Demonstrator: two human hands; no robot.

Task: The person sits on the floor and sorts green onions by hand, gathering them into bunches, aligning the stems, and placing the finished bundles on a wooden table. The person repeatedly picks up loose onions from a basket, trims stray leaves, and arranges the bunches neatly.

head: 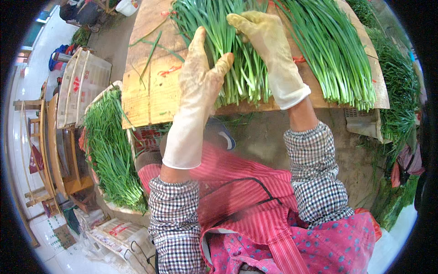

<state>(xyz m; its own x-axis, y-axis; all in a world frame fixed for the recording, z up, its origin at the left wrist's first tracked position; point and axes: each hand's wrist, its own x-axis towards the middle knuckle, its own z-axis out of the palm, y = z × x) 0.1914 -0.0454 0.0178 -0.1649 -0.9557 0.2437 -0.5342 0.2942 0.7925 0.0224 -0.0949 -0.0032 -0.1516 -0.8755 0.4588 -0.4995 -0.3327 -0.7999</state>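
My left hand (pixel 203 73), in a pale, stained rubber glove, lies against a bunch of green garlic chives (pixel 219 37), its thumb and fingers apart on either side of some stems. At the right of the same bunch is my right hand (pixel 258 37), gloved alike, with its fingers bent; whether it pinches any stems cannot be told. Both are over a wooden board (pixel 154 99). A larger, evenly laid pile of chives (pixel 335 58) rests on the board to the right. Red ties (pixel 169 71) and a few loose leaves lie at the left.
A crate of chives (pixel 111 150) stands left of the board, near white plastic crates (pixel 85 82) and a wooden chair frame (pixel 44 137). More greens (pixel 393 75) are heaped at the right. A white bucket (pixel 126 7) and part of another person (pixel 82 12) show at the upper left.
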